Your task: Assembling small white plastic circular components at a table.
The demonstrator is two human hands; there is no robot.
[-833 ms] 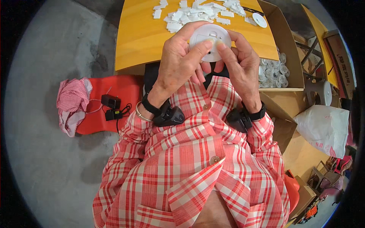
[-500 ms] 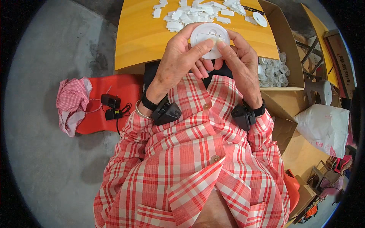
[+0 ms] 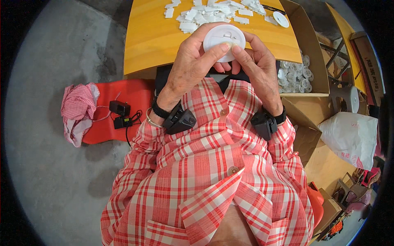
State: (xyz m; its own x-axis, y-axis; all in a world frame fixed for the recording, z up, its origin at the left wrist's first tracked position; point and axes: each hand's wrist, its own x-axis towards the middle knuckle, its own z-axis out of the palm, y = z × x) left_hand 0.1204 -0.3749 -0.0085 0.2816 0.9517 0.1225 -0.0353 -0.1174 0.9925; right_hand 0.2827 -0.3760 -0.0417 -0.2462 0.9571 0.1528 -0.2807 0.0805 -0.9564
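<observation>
A round white plastic disc (image 3: pixel 224 37) with a small slot in its face is held up above the near edge of the yellow table. My left hand (image 3: pixel 192 57) grips its left side, the thumb pressing on the face and the fingers behind. My right hand (image 3: pixel 259 61) grips the right side the same way, its thumb tip close beside the left one. Beyond the hands, small flat white plastic pieces (image 3: pixel 205 17) lie heaped on the table. Another white disc (image 3: pixel 280 19) rests at the table's right edge, near a dark slender tool (image 3: pixel 272 8).
Right of the table (image 3: pixel 152 41), a cardboard box (image 3: pixel 314 53) holds many clear-white round parts (image 3: pixel 301 78). A white sack (image 3: pixel 349 137) stands lower right. On the left, a red stool (image 3: pixel 135 96) carries black adapters (image 3: pixel 121 115) with cables and a pink checked cloth (image 3: pixel 78 106).
Both hands and the disc have shifted very slightly left and up. The thumbs still press on the disc's lower face, and the grip looks the same.
</observation>
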